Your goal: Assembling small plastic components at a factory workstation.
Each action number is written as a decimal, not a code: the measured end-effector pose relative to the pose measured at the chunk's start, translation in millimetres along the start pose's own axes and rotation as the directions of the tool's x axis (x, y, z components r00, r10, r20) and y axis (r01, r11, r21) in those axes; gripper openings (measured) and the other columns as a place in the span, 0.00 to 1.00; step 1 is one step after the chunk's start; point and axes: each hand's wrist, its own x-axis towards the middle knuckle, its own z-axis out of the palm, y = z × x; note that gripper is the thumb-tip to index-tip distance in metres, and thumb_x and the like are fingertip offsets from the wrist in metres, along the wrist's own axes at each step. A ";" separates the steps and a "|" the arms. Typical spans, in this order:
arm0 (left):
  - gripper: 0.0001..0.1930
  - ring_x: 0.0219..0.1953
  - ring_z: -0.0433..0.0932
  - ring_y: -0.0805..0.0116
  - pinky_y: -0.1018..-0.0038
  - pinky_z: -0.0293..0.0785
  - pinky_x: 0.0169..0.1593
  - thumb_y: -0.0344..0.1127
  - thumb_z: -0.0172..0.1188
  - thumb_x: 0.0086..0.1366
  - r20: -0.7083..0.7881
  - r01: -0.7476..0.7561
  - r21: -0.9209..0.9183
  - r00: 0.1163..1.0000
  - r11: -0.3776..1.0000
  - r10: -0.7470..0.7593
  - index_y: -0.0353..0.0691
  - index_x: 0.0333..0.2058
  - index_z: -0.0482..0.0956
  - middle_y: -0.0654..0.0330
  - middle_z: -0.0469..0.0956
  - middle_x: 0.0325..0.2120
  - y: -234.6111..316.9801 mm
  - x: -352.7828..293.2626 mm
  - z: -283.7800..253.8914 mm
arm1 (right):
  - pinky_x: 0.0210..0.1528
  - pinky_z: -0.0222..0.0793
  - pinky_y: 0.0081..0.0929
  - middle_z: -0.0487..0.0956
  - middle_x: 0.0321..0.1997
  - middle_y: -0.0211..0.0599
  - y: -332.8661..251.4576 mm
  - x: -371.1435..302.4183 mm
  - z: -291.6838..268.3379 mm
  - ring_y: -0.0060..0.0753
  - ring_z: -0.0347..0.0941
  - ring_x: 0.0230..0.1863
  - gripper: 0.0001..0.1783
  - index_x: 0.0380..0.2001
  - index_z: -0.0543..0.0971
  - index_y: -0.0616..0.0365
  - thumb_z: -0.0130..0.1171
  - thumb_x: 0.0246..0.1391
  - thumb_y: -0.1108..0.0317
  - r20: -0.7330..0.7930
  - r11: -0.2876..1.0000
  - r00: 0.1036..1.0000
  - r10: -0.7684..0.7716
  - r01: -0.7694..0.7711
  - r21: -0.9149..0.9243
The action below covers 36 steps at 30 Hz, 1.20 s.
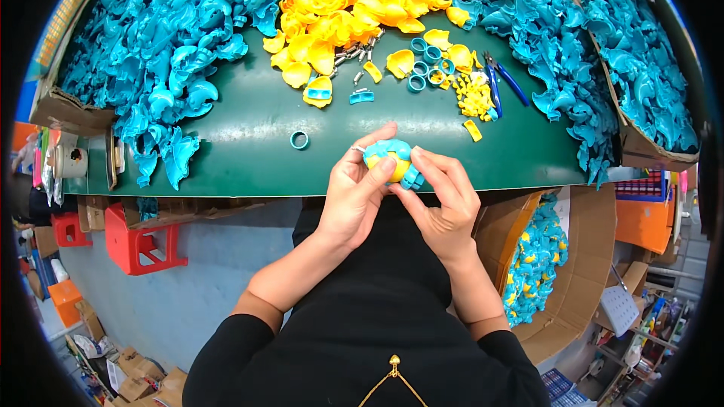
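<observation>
Over the near edge of the green table, both my hands hold one small toy figure (397, 171) of teal and yellow plastic. My left hand (360, 185) grips its left side, with the thumb lying across the yellow part. A thin pale piece sticks out by the left fingers; I cannot make out what it is. My right hand (445, 200) pinches the figure's right side, at a teal part, between thumb and fingers. The figure's underside is hidden by the hands. A loose teal ring (299, 140) lies on the table to the left of my hands.
Piles of teal shells (162, 53) and yellow shells (332, 15) cover the table's far side. Blue-handled nippers (494, 83) lie beside small yellow pieces (473, 96) and teal rings (416, 83). Below right, a cardboard box (577, 279) holds teal-and-yellow figures. A red stool (136, 245) stands left.
</observation>
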 end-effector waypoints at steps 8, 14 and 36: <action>0.33 0.59 0.73 0.67 0.68 0.75 0.59 0.29 0.68 0.62 0.159 -0.011 0.066 0.987 0.998 0.001 0.36 0.64 0.66 0.56 0.68 0.62 -6.3 2.1 -7.5 | 0.46 0.77 0.27 0.82 0.43 0.42 16.5 -1.1 -26.1 0.33 0.81 0.42 0.29 0.50 0.81 0.64 0.77 0.41 0.74 0.106 0.948 0.977 0.184 -0.205 0.245; 0.33 0.58 0.74 0.65 0.68 0.76 0.59 0.23 0.75 0.51 0.344 -0.284 0.257 0.920 0.924 0.187 0.35 0.57 0.74 0.55 0.72 0.57 -2.7 6.3 -23.1 | 0.49 0.74 0.24 0.79 0.45 0.40 7.7 2.6 -32.6 0.28 0.77 0.46 0.28 0.52 0.79 0.65 0.76 0.45 0.74 0.192 0.922 0.968 0.160 -0.216 0.322; 0.30 0.62 0.70 0.59 0.59 0.71 0.65 0.45 0.71 0.59 0.170 0.132 -0.306 0.982 0.943 -0.082 0.41 0.56 0.73 0.55 0.72 0.59 -33.9 15.9 -48.0 | 0.53 0.77 0.29 0.79 0.46 0.40 17.0 -2.1 -13.3 0.28 0.76 0.50 0.33 0.53 0.76 0.69 0.77 0.42 0.78 0.165 0.692 0.958 0.234 -0.284 0.664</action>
